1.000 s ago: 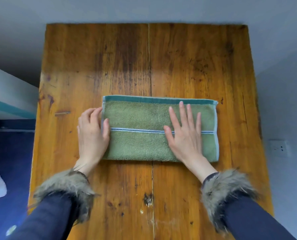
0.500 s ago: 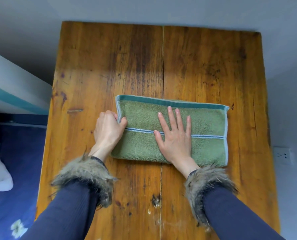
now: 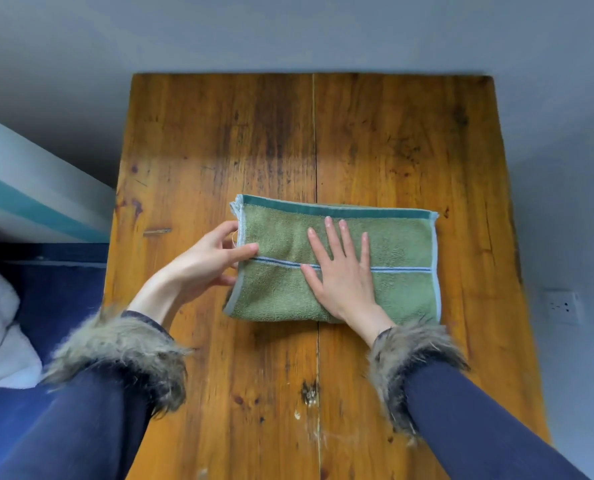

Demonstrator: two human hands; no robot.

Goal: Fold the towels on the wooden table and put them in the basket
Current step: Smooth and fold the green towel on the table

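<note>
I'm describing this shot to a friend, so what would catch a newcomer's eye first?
The green towel, folded into a long strip, lies mid-table on the worn wooden table. The right hand presses flat on its middle while the left hand pinches its left edge. Shaggy fur cuffs ring both wrists.

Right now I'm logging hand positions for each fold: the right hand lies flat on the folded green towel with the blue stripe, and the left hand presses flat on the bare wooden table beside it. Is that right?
Not quite. The head view shows the left hand pinching the left edge of the folded green towel with the blue stripe, thumb on top, not flat on the wooden table. The right hand does lie flat on the towel.
</note>
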